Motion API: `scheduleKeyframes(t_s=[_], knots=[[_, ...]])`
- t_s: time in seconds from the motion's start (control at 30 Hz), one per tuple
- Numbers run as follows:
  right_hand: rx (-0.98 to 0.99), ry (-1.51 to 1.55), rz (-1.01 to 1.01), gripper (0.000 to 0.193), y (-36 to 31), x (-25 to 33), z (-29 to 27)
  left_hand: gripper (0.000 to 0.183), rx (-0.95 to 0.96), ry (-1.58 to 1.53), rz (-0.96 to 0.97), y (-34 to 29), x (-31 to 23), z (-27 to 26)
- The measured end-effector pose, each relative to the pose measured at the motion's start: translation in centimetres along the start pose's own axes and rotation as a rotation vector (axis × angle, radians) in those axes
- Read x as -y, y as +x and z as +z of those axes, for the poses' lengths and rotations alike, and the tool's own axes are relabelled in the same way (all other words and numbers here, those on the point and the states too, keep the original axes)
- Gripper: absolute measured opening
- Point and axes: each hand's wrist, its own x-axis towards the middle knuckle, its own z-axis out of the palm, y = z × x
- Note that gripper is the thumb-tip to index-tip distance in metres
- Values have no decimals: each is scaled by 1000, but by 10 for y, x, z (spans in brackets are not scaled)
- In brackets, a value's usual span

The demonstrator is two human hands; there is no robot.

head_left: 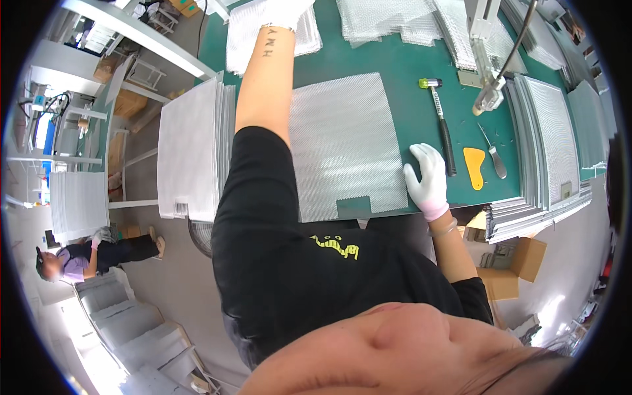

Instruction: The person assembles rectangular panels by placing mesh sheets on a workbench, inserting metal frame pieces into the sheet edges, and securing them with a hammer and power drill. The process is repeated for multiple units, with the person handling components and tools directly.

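Fingers (419, 153) of the white-gloved right hand (429, 181) lie loose at the edge of the silver, rectangular wire-mesh sheet (349, 141), mid-frame; the left hand's (286, 14), cropped at upper left, I cannot tell. Probably light, springy, scratchy: hold opposite edges.

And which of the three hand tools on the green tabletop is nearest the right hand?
The silver-shafted mallet with black grip lies beside the white-gloved right hand; the flat yellow scraper and slim grey-handled tool lie farther off.

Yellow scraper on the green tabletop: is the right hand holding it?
No, the yellow scraper lies apart from the right hand, with the hammer between them.
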Motion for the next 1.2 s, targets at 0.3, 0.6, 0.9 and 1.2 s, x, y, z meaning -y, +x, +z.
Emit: scheduleKeyframes(t_s=[0.3, 0.6, 0.9, 1.2], knots=[[-73, 166, 44, 34, -5, -13, -3, 31, -1, 911, 221, -210, -154, 6], [22, 744, 427, 98, 19, 86, -47, 45, -376, 349, -390, -442, -202, 90], [186, 147, 367, 97, 9, 63, -11, 76, -138, 1287, -405, -458, -181, 71], [216, 81, 342, 92, 15, 49, -1, 75, -128, 1286, -478, -453, -176, 74]])
